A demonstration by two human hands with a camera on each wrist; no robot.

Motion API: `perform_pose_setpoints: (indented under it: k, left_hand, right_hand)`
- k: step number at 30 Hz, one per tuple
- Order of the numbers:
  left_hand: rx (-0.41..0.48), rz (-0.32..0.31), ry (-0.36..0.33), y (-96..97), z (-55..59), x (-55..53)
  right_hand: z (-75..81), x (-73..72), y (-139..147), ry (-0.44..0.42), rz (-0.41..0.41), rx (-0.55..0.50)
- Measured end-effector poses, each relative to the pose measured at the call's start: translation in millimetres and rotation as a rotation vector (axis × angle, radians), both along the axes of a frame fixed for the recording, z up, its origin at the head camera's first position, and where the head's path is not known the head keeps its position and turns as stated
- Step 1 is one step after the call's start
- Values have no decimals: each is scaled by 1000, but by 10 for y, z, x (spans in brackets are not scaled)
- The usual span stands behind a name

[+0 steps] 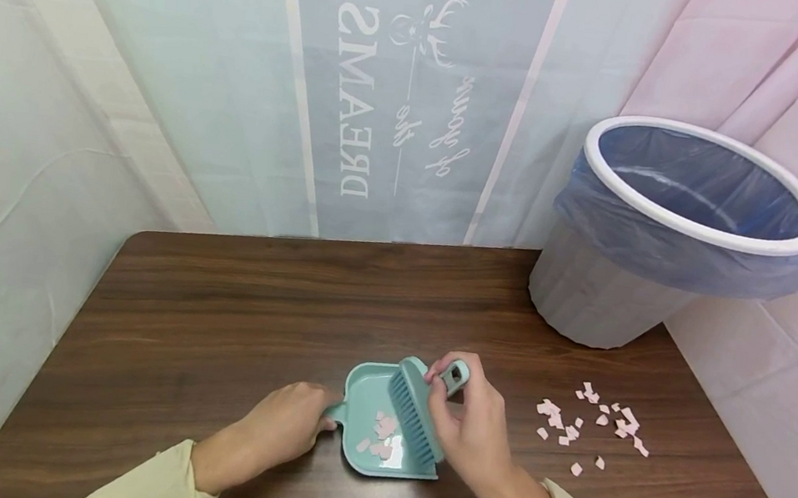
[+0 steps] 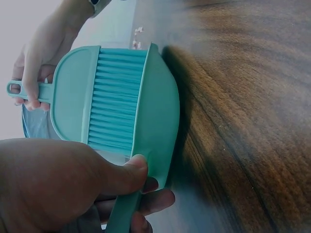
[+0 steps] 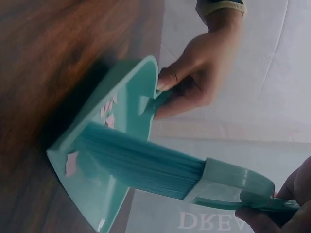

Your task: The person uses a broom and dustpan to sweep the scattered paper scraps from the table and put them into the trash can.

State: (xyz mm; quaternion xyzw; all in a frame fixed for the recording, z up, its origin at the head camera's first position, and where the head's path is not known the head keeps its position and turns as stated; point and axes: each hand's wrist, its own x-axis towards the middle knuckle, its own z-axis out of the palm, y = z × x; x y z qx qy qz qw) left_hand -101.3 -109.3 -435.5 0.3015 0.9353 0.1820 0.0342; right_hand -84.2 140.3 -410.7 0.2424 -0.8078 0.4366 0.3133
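A teal dustpan (image 1: 366, 396) is on or just above the brown table, with several pink paper scraps (image 1: 385, 428) in it. My left hand (image 1: 287, 419) grips the dustpan's short handle, thumb on top in the left wrist view. My right hand (image 1: 474, 427) holds the handle of a matching teal hand brush (image 1: 416, 403). In the right wrist view the brush's bristles (image 3: 141, 155) reach down into the pan, and one scrap (image 3: 72, 163) lies near the pan's front lip. More pink paper scraps (image 1: 602, 420) are scattered on the table to the right of my right hand.
A grey waste bin (image 1: 597, 296) with a white rim and a blue liner bag stands at the table's back right. Printed cloth (image 1: 411, 99) hangs behind the table (image 1: 225, 302), and pale sheets line the left and right sides.
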Motion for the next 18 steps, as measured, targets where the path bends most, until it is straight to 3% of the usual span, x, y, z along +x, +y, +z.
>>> perform_pose_setpoints:
  k: [10,18]
  left_hand:
    - [9,-3,-5,-3,-20,-1]
    - [4,2,-19,-7,-8,13]
  right_hand:
    - [87,-66,165,-1,-74,9]
    - [34,-115,303,-8,-152,32]
